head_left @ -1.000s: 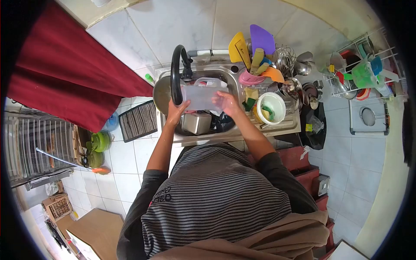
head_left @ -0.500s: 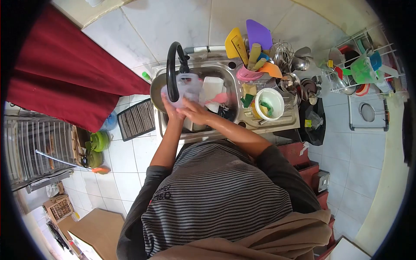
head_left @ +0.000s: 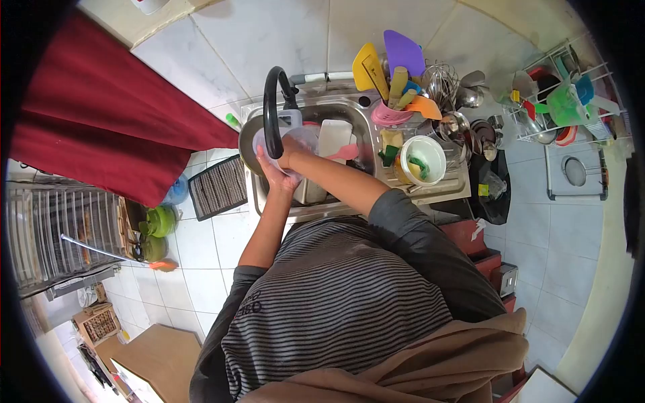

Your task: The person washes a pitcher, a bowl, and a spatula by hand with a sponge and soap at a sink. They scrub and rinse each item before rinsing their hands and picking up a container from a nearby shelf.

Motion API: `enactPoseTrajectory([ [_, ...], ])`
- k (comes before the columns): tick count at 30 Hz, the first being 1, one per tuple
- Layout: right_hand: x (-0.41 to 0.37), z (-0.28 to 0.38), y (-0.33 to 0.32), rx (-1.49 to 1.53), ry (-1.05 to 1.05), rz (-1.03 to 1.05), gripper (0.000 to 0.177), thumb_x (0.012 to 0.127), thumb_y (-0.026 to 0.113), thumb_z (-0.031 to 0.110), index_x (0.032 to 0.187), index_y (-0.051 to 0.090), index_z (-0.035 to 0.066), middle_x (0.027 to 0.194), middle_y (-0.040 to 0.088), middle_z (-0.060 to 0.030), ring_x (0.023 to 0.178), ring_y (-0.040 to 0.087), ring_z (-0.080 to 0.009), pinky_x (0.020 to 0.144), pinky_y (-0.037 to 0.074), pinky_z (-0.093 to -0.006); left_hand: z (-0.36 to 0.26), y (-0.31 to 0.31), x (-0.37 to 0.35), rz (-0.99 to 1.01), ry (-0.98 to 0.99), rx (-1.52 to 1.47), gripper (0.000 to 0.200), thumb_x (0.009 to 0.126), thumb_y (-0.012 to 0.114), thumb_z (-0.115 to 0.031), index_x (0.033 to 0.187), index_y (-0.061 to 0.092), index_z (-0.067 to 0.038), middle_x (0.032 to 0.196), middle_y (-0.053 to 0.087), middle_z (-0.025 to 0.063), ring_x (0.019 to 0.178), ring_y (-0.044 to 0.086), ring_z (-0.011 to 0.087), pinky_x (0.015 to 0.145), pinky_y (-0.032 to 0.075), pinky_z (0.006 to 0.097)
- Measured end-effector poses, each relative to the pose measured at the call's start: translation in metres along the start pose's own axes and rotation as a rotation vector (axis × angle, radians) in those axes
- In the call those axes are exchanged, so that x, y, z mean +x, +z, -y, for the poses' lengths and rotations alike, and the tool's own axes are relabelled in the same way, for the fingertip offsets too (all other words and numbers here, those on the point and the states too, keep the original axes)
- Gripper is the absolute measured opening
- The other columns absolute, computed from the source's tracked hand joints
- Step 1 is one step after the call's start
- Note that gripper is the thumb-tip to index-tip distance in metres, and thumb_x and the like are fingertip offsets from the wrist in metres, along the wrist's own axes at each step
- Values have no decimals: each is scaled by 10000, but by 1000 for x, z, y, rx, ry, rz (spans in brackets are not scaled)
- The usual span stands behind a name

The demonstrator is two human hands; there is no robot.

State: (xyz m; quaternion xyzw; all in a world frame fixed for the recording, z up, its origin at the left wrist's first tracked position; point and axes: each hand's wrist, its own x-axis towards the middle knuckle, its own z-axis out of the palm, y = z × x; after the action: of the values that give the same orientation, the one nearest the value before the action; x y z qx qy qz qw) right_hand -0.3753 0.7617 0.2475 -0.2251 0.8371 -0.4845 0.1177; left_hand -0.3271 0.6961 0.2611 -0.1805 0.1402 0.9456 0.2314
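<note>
A translucent plastic container (head_left: 307, 136) is held under the black faucet (head_left: 271, 114), over the sink (head_left: 366, 127). My left hand (head_left: 274, 177) grips it from below, with fingers along its near left side. Into its opening reaches my right hand (head_left: 289, 157); the fingers are hidden, so whether they grip anything does not show. A large round metal pan (head_left: 248, 149) stands at the sink's left, behind the container. In the basin to the right lie a white rectangular container (head_left: 334, 136) and a pink spatula-like utensil (head_left: 345, 152).
Right of the basin, a white tub (head_left: 430, 151) with a green and yellow sponge stands on the drainboard. Behind it a pink holder (head_left: 390, 117) carries spatulas, with a whisk (head_left: 440, 84) and metal utensils alongside. A red curtain (head_left: 121, 121) hangs at left.
My right hand has moved from the container's near side into its opening. The container has turned, and my left hand now supports it from below. The view has shifted slightly.
</note>
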Motion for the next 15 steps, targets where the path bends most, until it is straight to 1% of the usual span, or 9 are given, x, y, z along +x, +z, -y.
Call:
enactPoseTrajectory([
  [3,0,7,-1,-143,38,-21,199,767,524,99,943,564,16,828,592,-79,818,586,-184,679,469,-315,-4,-3,3,-55,-9,-24,716,756,435,-634,1171,451,-50,1098,522,173,997,526,331,877,428,490],
  [5,-11,24,-9,-184,92,-10,182,767,524,104,922,566,18,809,597,-82,809,594,-189,665,473,-321,-5,-11,5,-35,15,-3,711,763,425,-632,1163,452,-44,1087,523,178,980,531,335,856,439,494],
  [7,-28,43,-28,-124,162,13,166,767,524,108,900,569,20,789,602,-86,799,601,-194,650,477,-328,-10,-18,11,-32,8,-3,716,766,420,-638,1163,450,-43,1078,524,177,967,536,340,833,451,495],
  [9,-47,45,-39,83,240,46,152,767,524,113,878,572,21,769,607,-89,789,608,-199,636,481,-334,-13,-27,13,-60,-33,-32,729,763,419,-653,1169,444,-47,1070,527,170,958,538,345,808,463,493],
  [12,-75,-3,-51,845,378,136,305,820,536,210,1054,544,14,884,605,-121,846,597,-176,777,479,-305,-4,-58,20,265,-87,67,737,752,480,-619,1186,418,-27,1108,508,160,995,519,330,840,452,475],
  [15,-110,-27,-72,1014,486,-98,344,845,487,258,1090,527,21,911,612,-125,821,606,-194,748,479,-329,32,-50,31,-116,272,304,606,794,547,-494,1171,433,-33,1103,513,145,989,524,305,844,449,447],
])
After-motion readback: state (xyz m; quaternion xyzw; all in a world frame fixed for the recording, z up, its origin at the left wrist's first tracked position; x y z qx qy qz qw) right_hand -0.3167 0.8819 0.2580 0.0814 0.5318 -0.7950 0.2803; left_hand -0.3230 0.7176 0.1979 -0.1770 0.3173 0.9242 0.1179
